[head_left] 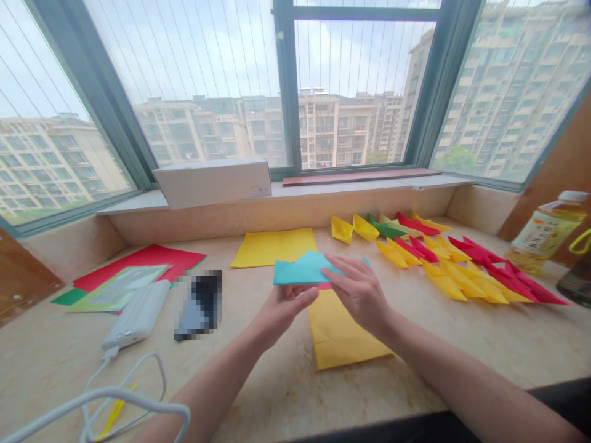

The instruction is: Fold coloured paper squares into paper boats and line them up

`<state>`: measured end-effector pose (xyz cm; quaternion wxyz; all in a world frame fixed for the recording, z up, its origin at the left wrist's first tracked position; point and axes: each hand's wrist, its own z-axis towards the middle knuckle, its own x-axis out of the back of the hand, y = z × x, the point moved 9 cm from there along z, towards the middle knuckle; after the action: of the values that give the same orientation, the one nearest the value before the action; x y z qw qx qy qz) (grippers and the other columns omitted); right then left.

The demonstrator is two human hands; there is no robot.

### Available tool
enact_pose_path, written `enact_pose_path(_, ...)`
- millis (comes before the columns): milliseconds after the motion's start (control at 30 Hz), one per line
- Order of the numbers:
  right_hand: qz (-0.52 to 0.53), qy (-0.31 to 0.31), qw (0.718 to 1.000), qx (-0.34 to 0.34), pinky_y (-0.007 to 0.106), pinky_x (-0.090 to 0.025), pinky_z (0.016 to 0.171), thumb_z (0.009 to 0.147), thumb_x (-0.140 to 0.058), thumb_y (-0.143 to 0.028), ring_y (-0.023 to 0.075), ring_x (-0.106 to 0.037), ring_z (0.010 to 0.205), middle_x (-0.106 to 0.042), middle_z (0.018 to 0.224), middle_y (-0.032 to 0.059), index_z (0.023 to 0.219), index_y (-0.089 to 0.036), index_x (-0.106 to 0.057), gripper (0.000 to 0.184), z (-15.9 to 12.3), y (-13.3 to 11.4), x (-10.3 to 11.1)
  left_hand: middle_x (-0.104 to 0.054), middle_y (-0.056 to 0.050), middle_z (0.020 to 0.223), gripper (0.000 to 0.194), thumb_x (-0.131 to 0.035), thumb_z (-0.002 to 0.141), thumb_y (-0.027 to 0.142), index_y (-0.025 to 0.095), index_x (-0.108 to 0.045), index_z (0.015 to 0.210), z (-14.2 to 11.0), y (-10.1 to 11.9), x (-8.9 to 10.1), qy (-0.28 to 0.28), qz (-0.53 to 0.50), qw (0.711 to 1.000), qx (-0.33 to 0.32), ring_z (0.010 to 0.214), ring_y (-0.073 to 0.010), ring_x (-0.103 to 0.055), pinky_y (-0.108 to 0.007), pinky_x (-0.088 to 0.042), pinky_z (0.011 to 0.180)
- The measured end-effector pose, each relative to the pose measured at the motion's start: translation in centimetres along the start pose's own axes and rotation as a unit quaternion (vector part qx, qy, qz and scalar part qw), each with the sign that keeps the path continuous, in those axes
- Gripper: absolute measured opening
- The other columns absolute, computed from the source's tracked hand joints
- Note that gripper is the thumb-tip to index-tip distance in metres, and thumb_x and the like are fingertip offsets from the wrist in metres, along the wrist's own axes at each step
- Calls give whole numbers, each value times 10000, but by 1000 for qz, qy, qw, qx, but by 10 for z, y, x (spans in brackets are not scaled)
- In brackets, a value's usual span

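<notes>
A light-blue folded paper boat [302, 269] is held up above the counter between my two hands. My left hand [287, 311] grips it from below at the left, its fingers mostly hidden behind the paper. From the right, my right hand [359, 286] has its fingers closed on the paper's upper side. Beneath my hands lies a yellow folded paper [348, 335], with a bit of red showing at its upper edge. A flat yellow sheet [272, 247] rests just beyond the blue paper.
Several folded paper boats [446, 280] in yellow, red and green stand in rows at the right, near a drink bottle [542, 231]. At the left lie red paper [152, 261], a white power bank [136, 314] with a cable [138, 397], and a blurred-out phone [199, 304]. A white box [215, 184] sits on the sill.
</notes>
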<state>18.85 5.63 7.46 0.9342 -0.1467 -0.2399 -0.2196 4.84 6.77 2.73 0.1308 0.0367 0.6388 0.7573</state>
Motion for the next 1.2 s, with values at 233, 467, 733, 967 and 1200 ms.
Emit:
enact_pose_path(233, 21, -76, 997, -27, 557, -393, 1096, 959, -550, -253, 317, -391, 1411, -409, 1543, 120, 1275, -283, -644, 331, 1, -8, -22, -650, -69, 1311, 530, -750, 821, 343, 258, -578, 1315, -4, -3, 23, 155, -188, 970, -9, 1234, -269, -588, -458, -473, 1065)
enact_pose_path(467, 353, -21, 872, -338, 341, -579, 667, 798, -752, -411, 208, -694, 754, -694, 958, 54, 1408, -228, -446, 707, -8, 57, -23, -685, -49, 1252, 560, -765, 818, 324, 249, -558, 1334, -2, 6, 18, 115, -229, 966, -22, 1223, -234, -599, -401, -458, 1090)
enact_pose_path(733, 430, 107, 816, -371, 348, -574, 808, 757, -790, -405, 204, -676, 927, -654, 1069, 42, 1278, -270, -546, 591, -11, 88, -14, -711, -48, 1209, 381, -700, 853, 301, 244, -645, 1227, -2, 13, 17, 83, -200, 976, -29, 1248, -278, -581, -490, -458, 1069)
enact_pose_path(967, 391, 136, 844, -342, 432, -553, 941, 771, -788, -374, 277, -620, 1182, -577, 1303, 106, 1318, -268, -528, 615, -8, 109, 4, -741, -122, 1119, 497, -569, 831, 607, 192, -740, 1044, -5, 12, 15, -7, -214, 976, 30, 1106, -371, -650, -549, -521, 900)
enact_pose_path(1200, 415, 73, 847, -324, 395, -633, 784, 744, -812, -363, 320, -587, 1237, -365, 1528, 149, 1457, -353, -347, 851, 1, 95, -1, -747, -114, 974, 477, -708, 804, 514, 205, -706, 1167, -8, -3, 3, -69, -51, 991, 102, 819, -227, -701, -254, -516, 634)
